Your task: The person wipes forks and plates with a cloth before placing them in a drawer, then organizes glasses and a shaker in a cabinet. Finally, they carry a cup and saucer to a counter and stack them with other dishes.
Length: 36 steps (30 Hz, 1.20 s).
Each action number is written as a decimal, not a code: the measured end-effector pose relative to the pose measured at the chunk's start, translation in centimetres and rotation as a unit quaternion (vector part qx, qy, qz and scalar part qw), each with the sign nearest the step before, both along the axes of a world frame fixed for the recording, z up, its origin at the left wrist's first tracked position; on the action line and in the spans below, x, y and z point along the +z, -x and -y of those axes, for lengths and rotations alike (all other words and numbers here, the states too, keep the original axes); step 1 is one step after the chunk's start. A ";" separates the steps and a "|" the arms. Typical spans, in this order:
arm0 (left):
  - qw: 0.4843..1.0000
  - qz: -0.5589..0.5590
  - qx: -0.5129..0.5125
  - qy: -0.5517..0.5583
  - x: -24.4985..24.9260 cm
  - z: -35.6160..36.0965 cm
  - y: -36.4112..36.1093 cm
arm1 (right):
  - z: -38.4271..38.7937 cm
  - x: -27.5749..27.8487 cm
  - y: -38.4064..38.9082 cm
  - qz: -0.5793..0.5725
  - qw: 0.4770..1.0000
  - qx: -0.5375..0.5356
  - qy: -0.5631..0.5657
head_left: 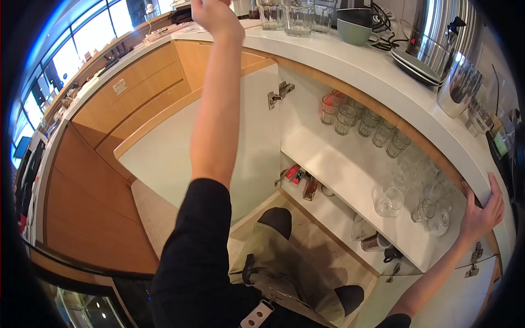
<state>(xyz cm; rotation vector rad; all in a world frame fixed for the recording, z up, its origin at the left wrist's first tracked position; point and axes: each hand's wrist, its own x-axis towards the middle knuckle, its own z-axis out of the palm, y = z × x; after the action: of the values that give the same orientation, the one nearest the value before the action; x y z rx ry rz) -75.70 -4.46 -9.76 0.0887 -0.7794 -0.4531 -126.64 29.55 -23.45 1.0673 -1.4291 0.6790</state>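
My left arm reaches up over the open cabinet door (254, 117). At the top edge of the view is my left hand (219, 22), beside the countertop and left of several clear glasses (298, 21); its fingers are mostly cut off, so any held thing is hidden. My right hand (480, 216) grips the edge of the white countertop (377, 63), thumb towards the cabinet and fingers over the top. Below the counter, the upper shelf (328, 158) carries rows of tumblers (345, 119), a glass jug (389, 201) and stemmed glasses (438, 222).
Small boxes (298, 176) and a dark mug (391, 253) sit on the lower shelf. A second door (437, 290) stands open at the right. On the counter are a green cup (354, 33), stacked plates (415, 68) and a metal cup (458, 90). My knees (276, 221) are near the cabinet.
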 end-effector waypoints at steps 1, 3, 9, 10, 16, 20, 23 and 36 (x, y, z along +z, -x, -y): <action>0.998 -0.045 -0.015 -0.034 1.9 -0.3 -0.6 | 0.0 0.0 0.1 0.000 1.000 0.005 0.002; 0.997 -0.046 -0.033 -0.055 4.1 6.3 -3.8 | 0.1 -0.1 0.3 0.007 1.000 0.016 0.008; 0.466 0.708 0.447 -0.286 0.0 16.8 -9.6 | 0.1 0.2 -0.5 -0.006 0.999 0.042 0.018; 0.425 0.755 0.401 -0.297 -1.3 18.0 -10.9 | 0.0 0.1 -0.3 -0.009 0.999 0.041 0.023; 0.249 0.805 0.368 -0.393 -1.6 9.6 -9.2 | 0.1 -0.1 -0.1 0.010 0.998 0.057 0.020; 0.187 0.815 0.364 -0.410 1.2 9.4 -9.7 | 0.0 -0.1 -0.2 0.013 0.999 0.046 0.015; 0.229 0.832 0.373 -0.341 -0.2 10.3 -11.1 | 0.0 0.1 -0.3 0.010 0.999 0.051 0.018; 0.285 0.764 0.491 -0.306 -5.0 10.5 -11.9 | -0.3 0.3 -0.9 0.011 0.998 0.058 0.021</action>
<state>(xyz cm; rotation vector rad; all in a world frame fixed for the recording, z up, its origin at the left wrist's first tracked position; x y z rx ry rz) -63.77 -14.93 -14.74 1.9314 -2.1335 0.8970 -125.71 29.88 -23.15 1.1185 -1.3749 0.8029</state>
